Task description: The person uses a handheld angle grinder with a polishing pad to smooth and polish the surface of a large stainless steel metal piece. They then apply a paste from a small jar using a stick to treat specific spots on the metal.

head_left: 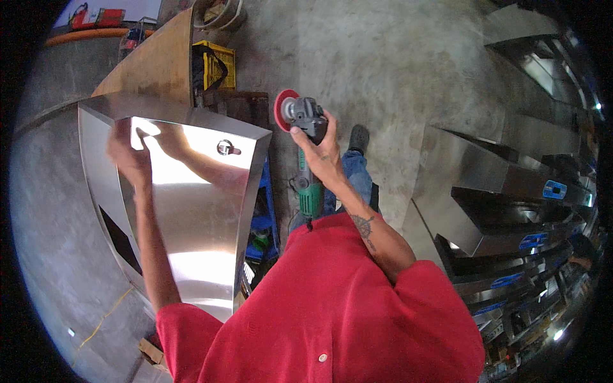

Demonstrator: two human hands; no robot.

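Note:
My right hand [322, 150] grips an angle grinder [309, 185] by its head, just behind the gear housing. The tool hangs upright in front of me, its green-and-black body pointing down and its red disc [287, 111] facing left. On my left, a shiny stainless steel box-like piece [191, 210] has a sloping, mirror-bright top. My left hand [131, 156] is at its far left part, fingers apart and seemingly touching the metal; motion blurs them slightly. A small round metal fitting or hole [225, 147] shows near the far right corner.
Several stainless steel pieces [460, 166] with blue labels stand along the right. A yellow crate [218, 67] and a brown board [153, 57] lie beyond the steel box. Blue shelving [262, 220] sits beside it. My shoe [359, 138] rests on the concrete floor [383, 70].

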